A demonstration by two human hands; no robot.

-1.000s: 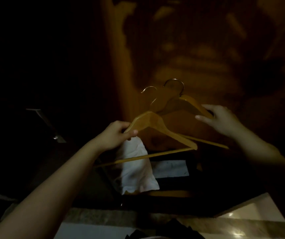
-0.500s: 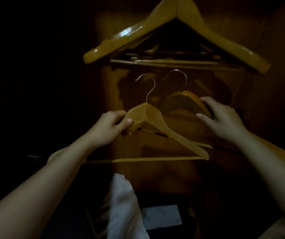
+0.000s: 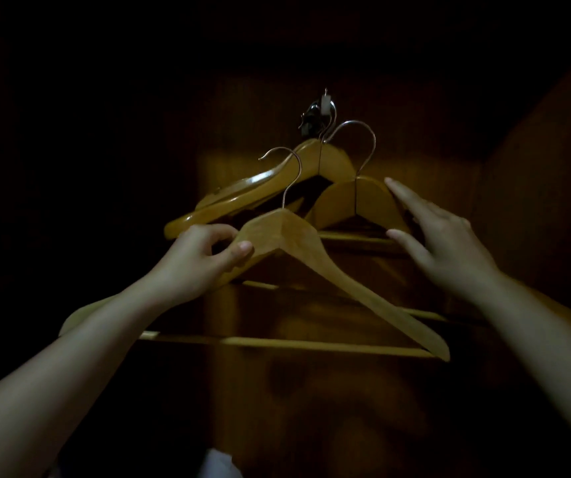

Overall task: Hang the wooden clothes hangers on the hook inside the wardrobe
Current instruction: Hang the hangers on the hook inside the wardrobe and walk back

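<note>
From my seat I judge the job partly done. At least one glossy hung hanger [image 3: 256,189] hangs from the hook [image 3: 322,110] high on the wardrobe's back panel [image 3: 415,160]. It is too dark to tell whether more hang behind it.

Two hangers are left to place, and both are raised just below the hook. My left hand [image 3: 201,260] pinches the near hanger [image 3: 315,250] on its left shoulder, close to the neck, thumb in front and fingers [image 3: 218,232] curled over the top edge. Its wire top [image 3: 287,167] points up in front of the hung hanger and is not yet over anything.

My right hand [image 3: 449,246] is spread against the right shoulder of the far hanger [image 3: 353,201], forefinger along the top edge and thumb below, both straight. I cannot tell whether the lower fingers wrap behind the wood. That hanger's wire top [image 3: 360,132] sits just beside the hook, to its right and slightly lower, and looks not yet caught.

So both wire tops have to go over the hook, probably the far one first. A pale cloth [image 3: 218,469] shows at the bottom edge.
</note>
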